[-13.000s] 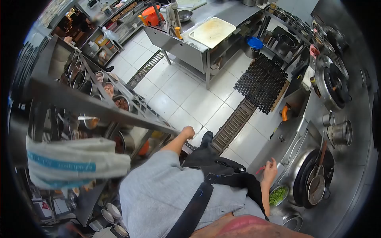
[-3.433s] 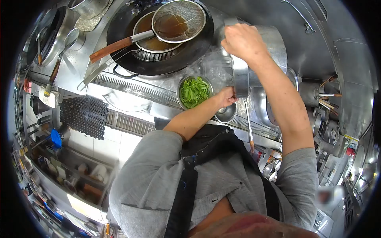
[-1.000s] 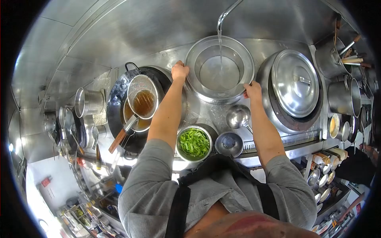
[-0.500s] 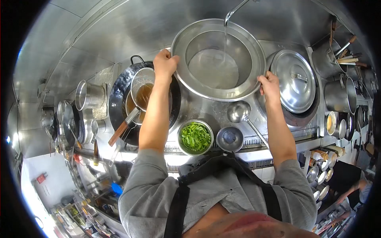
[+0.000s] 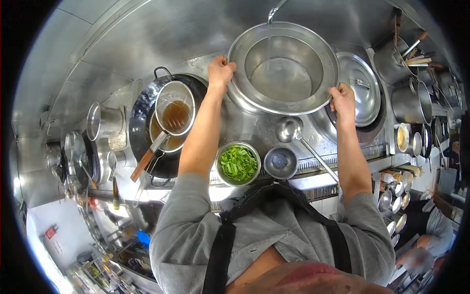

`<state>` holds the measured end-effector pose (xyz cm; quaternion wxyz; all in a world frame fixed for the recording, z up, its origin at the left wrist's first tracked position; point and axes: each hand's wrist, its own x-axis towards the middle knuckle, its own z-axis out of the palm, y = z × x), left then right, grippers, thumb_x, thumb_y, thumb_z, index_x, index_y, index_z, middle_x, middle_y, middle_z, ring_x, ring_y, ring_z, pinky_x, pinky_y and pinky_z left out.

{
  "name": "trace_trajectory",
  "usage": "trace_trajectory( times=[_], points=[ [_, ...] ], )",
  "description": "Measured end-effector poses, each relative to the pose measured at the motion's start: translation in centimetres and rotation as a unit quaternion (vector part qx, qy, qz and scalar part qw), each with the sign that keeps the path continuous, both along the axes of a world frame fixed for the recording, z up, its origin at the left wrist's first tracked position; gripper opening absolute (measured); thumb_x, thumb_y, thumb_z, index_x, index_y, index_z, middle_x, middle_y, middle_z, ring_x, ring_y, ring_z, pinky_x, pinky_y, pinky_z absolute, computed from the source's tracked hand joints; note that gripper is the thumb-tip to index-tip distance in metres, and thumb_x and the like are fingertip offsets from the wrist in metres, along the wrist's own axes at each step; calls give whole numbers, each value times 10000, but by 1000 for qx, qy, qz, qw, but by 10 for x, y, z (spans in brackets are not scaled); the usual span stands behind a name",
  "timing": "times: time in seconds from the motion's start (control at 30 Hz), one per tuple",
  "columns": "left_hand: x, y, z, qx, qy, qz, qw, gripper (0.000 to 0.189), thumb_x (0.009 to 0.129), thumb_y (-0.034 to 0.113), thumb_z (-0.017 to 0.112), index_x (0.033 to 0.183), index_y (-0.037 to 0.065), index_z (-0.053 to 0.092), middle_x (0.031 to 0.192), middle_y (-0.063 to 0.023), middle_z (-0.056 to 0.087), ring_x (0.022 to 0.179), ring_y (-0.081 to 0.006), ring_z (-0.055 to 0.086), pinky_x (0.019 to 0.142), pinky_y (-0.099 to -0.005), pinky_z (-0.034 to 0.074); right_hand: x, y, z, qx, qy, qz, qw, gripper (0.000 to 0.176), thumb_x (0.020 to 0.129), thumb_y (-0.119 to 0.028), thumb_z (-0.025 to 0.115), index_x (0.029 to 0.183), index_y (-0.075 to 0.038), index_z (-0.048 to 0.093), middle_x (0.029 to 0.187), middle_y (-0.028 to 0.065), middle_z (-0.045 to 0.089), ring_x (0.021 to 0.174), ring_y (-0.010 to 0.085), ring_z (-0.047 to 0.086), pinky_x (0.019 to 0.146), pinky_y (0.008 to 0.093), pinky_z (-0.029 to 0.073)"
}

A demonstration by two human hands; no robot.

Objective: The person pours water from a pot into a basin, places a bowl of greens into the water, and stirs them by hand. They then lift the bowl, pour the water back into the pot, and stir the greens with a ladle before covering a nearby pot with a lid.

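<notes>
Compared with the frame just before, the wide-rimmed pot [image 5: 313, 73] has shifted to the right over the counter [image 5: 254, 128], both hands moving with it, so that its rim now covers more of the metal lid [image 5: 366, 100], and the water from the faucet [image 5: 272, 15] falls nearer its left side. Farthest left of those nearby, the black wok [image 5: 141, 122] lies well apart from the left fingers, with a mesh strainer [image 5: 165, 95] over it and brown liquid showing through the mesh. Next comes the left hand [image 5: 221, 72], its fingers closed on the left edge of the pot's rim. Nearer the body than both sets of fingers, a bowl [image 5: 238, 184] of chopped greens [image 5: 238, 162] stands just beside a small metal bowl [image 5: 280, 164]. The pot spans the space between the left and right fingers, cloudy water in its bottom; whether its base touches the counter cannot be told. The ladle [image 5: 289, 129] lies below it, short of the right fingers. The right hand [image 5: 343, 102] pinches the rim's right side, fingers narrow around the edge. Just beyond those fingers to the right sits the lid, partly hidden.
</notes>
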<state>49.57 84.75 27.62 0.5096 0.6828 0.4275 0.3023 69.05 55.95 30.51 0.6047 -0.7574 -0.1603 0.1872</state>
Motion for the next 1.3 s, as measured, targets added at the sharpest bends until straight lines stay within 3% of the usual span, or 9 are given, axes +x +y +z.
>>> trace_trajectory(
  times=[0.1, 0.17, 0.3, 0.4, 0.7, 0.77, 1.03, 1.13, 1.3],
  points=[
    [-18, 13, 21, 111, 30, 43, 992, 179, 607, 39, 593, 565, 27, 420, 525, -17, 420, 525, -119, 391, 471, -309, 334, -3, 25, -25, 12, 42, 30, 999, 229, 731, -100, 595, 592, -57, 418, 472, 40, 452, 345, 119, 415, 323, 268, 306],
    [-37, 17, 42, 217, 93, 67, 969, 217, 612, 103, 615, 598, 2, 424, 516, -104, 442, 498, -193, 413, 496, -354, 379, -12, 44, -40, -18, 46, 64, 997, 204, 742, -103, 604, 619, -22, 462, 474, 50, 464, 356, 129, 440, 338, 271, 335],
    [-53, 9, 83, 282, 136, 91, 945, 208, 616, 105, 611, 596, 0, 432, 522, -123, 453, 509, -210, 423, 513, -358, 386, -23, 62, -70, -20, 87, 119, 989, 188, 742, -109, 604, 635, -8, 487, 500, 62, 486, 376, 137, 467, 353, 272, 350],
    [-57, 9, 82, 263, 168, 88, 946, 189, 613, 103, 611, 603, -3, 454, 534, -118, 464, 522, -200, 433, 522, -357, 387, -24, 51, -63, -1, 94, 108, 990, 180, 746, -111, 603, 623, -57, 482, 478, 28, 450, 356, 108, 418, 328, 255, 297],
    [-9, -27, -28, 9, 11, 41, 999, 124, 611, 57, 613, 593, 25, 494, 546, -32, 468, 511, -134, 430, 456, -309, 336, 2, -4, 47, -1, -61, 27, 998, 205, 711, -89, 602, 585, -62, 443, 461, 8, 415, 333, 85, 369, 314, 243, 256],
    [-9, -40, -27, -43, 13, 47, 998, 167, 614, 123, 610, 628, -11, 511, 615, -142, 558, 618, -227, 528, 614, -368, 436, 7, -16, 53, -43, -98, 29, 994, 204, 698, -95, 605, 577, -57, 445, 466, 21, 437, 335, 85, 381, 311, 246, 271],
    [-66, -81, -53, -82, -20, 135, 987, 194, 645, 152, 596, 644, -20, 508, 677, -201, 592, 640, -303, 565, 650, -384, 450, -2, 21, 66, -134, -182, 135, 965, 220, 702, -106, 589, 566, -50, 425, 456, 40, 436, 332, 118, 399, 311, 284, 296],
    [-86, -99, -79, -81, 31, 163, 983, 240, 674, 196, 606, 719, -32, 547, 759, -249, 619, 807, -389, 612, 748, -423, 460, -16, 43, 79, -156, -238, 173, 943, 244, 706, -128, 592, 562, -43, 414, 453, 48, 428, 343, 135, 408, 325, 305, 312],
    [-120, -153, -76, -239, 2, 143, 960, 220, 732, 97, 540, 878, -67, 563, 719, -237, 624, 540, -291, 628, 495, -396, 493, -60, 72, 108, -233, -332, 233, 884, 282, 691, -182, 617, 561, -35, 415, 470, 62, 430, 398, 141, 444, 380, 330, 353]
  ],
)
